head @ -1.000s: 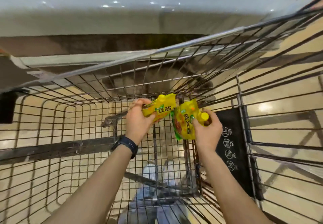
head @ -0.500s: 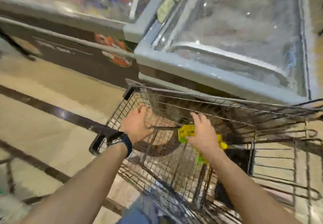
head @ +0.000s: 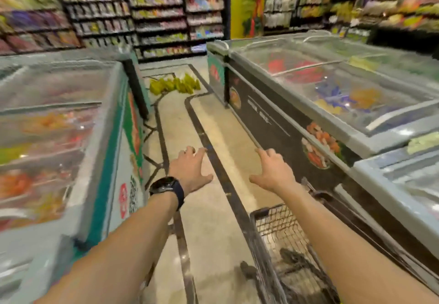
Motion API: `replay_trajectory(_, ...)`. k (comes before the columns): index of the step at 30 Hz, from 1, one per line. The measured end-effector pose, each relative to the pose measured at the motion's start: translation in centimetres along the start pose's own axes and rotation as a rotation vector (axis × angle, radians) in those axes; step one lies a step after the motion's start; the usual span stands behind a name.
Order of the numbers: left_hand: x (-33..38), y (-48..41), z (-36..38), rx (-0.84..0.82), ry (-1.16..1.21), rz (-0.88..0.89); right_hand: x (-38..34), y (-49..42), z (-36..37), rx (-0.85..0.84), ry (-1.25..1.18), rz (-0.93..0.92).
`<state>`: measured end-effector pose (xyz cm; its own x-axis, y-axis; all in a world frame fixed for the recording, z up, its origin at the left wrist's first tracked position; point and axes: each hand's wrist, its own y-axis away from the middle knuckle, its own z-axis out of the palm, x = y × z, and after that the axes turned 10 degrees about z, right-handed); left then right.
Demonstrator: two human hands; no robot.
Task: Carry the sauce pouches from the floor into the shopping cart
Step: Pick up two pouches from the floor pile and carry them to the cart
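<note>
My left hand and right hand: spread, holding nothing. I judge the sauce pouches on the floor light, soft, slippery; pinch each top edge.

Sauce pouches yellow-green; floor beige, crossed by dark brown bands. Left freezer grey-rimmed, its side teal with red marks; right freezer black-sided with red-orange food pictures. Wristwatch black on a dark blue strap. Shopping cart a dark wire grid
</note>
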<state>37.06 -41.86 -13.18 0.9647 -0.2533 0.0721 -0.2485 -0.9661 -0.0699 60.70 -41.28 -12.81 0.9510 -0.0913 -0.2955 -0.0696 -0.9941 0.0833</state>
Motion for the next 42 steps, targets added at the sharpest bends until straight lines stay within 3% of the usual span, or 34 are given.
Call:
replay_trajectory(9, -15.6, 7.9, -5.7, 0.089, -0.032, -0.243, -17.8, -0.6, 2.2, -0.014, 0.000, -0.234)
replay_trajectory(20, -23.7, 5.5, -6.1, 0.095, -0.013, -0.285, -25.5, -5.5, 3.8, -0.041, 0.028, -0.274)
replay_trajectory(29, -29.0, -6.0, -5.1, 0.012, -0.034, -0.294, -29.4, -18.6, 3.8, -0.039, 0.039, -0.275)
replay_trajectory(42, -39.6, -31.4, -3.5, -0.038, -0.064, -0.332, -35.7, -45.2, 4.5, -0.098, 0.036, -0.276)
